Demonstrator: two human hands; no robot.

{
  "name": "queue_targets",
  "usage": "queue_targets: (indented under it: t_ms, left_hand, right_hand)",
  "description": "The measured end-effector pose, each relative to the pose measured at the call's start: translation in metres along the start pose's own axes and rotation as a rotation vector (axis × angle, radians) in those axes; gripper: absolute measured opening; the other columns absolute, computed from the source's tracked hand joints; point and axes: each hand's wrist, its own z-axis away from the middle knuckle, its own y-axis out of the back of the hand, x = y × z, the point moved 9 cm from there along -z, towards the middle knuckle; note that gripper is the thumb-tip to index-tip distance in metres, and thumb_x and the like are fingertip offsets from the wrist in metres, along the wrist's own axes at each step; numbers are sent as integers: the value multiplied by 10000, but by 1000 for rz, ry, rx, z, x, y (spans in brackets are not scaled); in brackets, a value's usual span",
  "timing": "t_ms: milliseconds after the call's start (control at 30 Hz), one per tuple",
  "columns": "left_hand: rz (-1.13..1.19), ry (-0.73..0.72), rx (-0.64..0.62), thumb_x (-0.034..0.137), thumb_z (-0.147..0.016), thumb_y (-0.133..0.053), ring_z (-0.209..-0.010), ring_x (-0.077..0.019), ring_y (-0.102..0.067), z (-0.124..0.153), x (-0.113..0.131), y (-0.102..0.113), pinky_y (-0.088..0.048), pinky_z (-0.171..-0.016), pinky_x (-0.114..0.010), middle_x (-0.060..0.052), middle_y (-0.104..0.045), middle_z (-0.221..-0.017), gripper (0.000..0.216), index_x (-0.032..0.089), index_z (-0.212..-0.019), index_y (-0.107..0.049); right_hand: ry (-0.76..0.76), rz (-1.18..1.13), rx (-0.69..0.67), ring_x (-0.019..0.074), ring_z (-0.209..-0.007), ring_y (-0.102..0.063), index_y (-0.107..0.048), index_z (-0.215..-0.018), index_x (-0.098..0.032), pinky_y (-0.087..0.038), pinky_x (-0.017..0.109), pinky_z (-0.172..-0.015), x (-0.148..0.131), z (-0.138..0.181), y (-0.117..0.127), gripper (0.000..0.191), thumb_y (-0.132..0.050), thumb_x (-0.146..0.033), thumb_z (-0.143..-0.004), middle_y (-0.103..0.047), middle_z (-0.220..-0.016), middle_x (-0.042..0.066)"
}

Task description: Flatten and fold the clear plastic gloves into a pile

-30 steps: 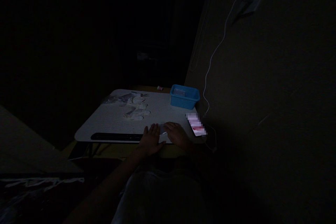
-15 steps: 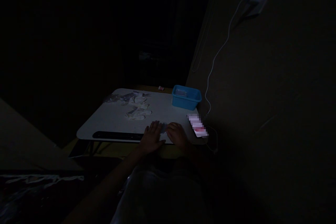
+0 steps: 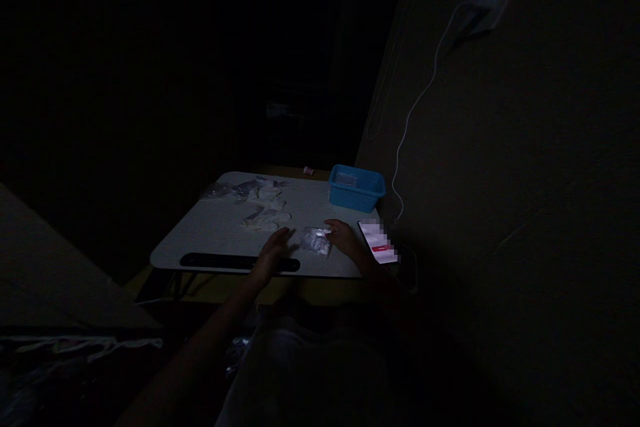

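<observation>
In the dim head view, a small clear plastic packet (image 3: 315, 241) shows at the front of the white table (image 3: 210, 233), its contents too dark to make out. My right hand (image 3: 344, 237) pinches the packet's right edge between thumb and fingers. To the left of the packet, my left hand (image 3: 273, 252) is apart from it, fingers stretched out and holding nothing. Behind my left hand lie several pale, crumpled pieces that look like cloth (image 3: 267, 213), and clear plastic bags (image 3: 220, 190) are at the table's far left.
A blue basket (image 3: 354, 199) stands at the back right with a pale packet inside. A lit phone (image 3: 379, 240) lies at the right edge, near a white cable (image 3: 425, 87) hanging from a wall socket. A black strip (image 3: 215, 260) runs along the front edge.
My hands have moved apart, the left one going left off the packet. The packet, mostly covered before, now shows between them, with its right edge in my right hand.
</observation>
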Motion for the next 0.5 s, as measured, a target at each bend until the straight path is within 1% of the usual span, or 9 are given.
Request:
queue_targets:
  t_ms: [67, 100, 167, 200, 267, 333, 367, 433, 500]
  left_hand:
    - [-28, 10, 23, 282, -737, -370, -1183, -248, -428, -1, -2, 3, -414, -913, -472, -145, -457, -1287, 529, 123, -1241, -381]
    - [-93, 24, 39, 314, -750, -373, -1173, -251, -440, -2, -2, 5, -399, -930, -467, -159, -464, -1278, 524, 104, -1229, -397]
    - [-306, 27, 55, 376, -770, -372, -1160, -259, -452, -8, 1, 6, -370, -958, -459, -170, -482, -1257, 522, 84, -1197, -444]
    - [-433, 3, 36, 399, -781, -361, -1165, -259, -445, -11, 6, 2, -355, -971, -454, -165, -486, -1255, 518, 87, -1180, -470]
    - [-678, -104, -82, 408, -814, -306, -1200, -240, -406, -17, 19, -17, -325, -997, -432, -137, -472, -1278, 502, 110, -1170, -498]
    - [-901, -223, -256, 373, -839, -272, -1251, -219, -332, -16, 26, -45, -283, -1021, -419, -121, -423, -1324, 498, 118, -1226, -453]
    - [-1012, -249, -314, 365, -837, -288, -1264, -230, -306, -14, 25, -56, -267, -1024, -432, -135, -392, -1343, 512, 101, -1256, -416]
    - [-1198, -242, -376, 380, -830, -326, -1271, -261, -287, -9, 18, -69, -248, -1022, -456, -177, -334, -1366, 563, 55, -1289, -356]
    - [-1312, -248, -408, 409, -836, -323, -1277, -266, -271, -1, 13, -76, -220, -1032, -452, -195, -314, -1370, 592, 36, -1296, -338]
  right_hand:
    - [-11, 32, -1, 145, -675, -604, -567, -1065, -133, -503, 251, -579, 4, -1, -2, 446, -463, -72, -636, -645, -802, 49]
    - [-12, 43, 4, 151, -696, -608, -571, -1065, -131, -507, 260, -600, 5, -1, -3, 450, -462, -62, -633, -650, -821, 58]
    - [-18, 70, 11, 161, -739, -614, -574, -1069, -126, -511, 273, -641, 5, 1, -5, 456, -459, -47, -635, -656, -872, 78]
    - [-21, 83, 14, 164, -758, -617, -572, -1076, -127, -512, 277, -660, 4, 2, -5, 457, -458, -45, -641, -657, -900, 86]
    - [-26, 112, 25, 168, -805, -619, -565, -1096, -146, -510, 292, -706, 1, 5, -4, 457, -457, -51, -662, -652, -964, 87]
    - [-13, 175, 47, 180, -904, -602, -557, -1116, -170, -488, 319, -793, -4, 10, 0, 445, -462, -76, -691, -631, -1049, 83]
    - [4, 228, 56, 186, -962, -583, -552, -1128, -170, -464, 331, -844, -8, 14, 1, 433, -463, -96, -711, -614, -1092, 86]
    - [77, 401, 53, 192, -1062, -531, -529, -1162, -140, -404, 334, -929, -19, 23, -1, 403, -444, -148, -768, -574, -1161, 107]
    - [148, 559, 16, 191, -1136, -473, -478, -1213, -108, -351, 346, -976, -27, 35, -10, 401, -381, -197, -834, -522, -1225, 131]
